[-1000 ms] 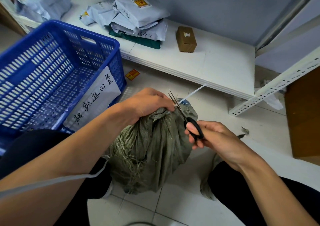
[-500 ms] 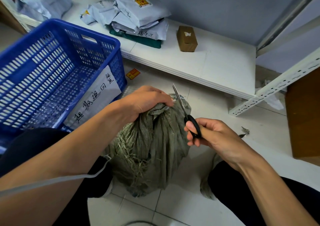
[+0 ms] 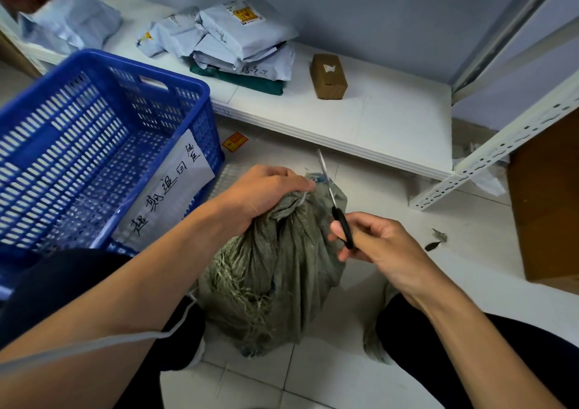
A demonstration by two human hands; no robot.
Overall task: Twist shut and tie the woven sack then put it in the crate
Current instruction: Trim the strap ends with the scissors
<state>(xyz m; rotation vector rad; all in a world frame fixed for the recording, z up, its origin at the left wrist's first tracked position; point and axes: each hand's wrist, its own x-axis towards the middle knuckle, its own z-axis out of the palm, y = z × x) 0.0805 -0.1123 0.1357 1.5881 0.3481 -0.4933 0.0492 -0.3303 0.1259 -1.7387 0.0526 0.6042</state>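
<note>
A grey-green woven sack stands on the tiled floor between my knees, its neck twisted and bound with a thin white tie. My left hand grips the twisted neck from the left. My right hand holds black-handled scissors with the blades closed and pointing up just right of the neck. The blue plastic crate stands to the left of the sack with a handwritten paper label leaning inside it.
A low white shelf behind the sack carries grey mailer bags and a small brown box. A perforated white shelf post and a cardboard box are on the right. A white strap hangs across my left forearm.
The long white tail of the tie that stuck out past the scissors is gone. The scissor blades have closed and swung upright beside the sack's neck.
</note>
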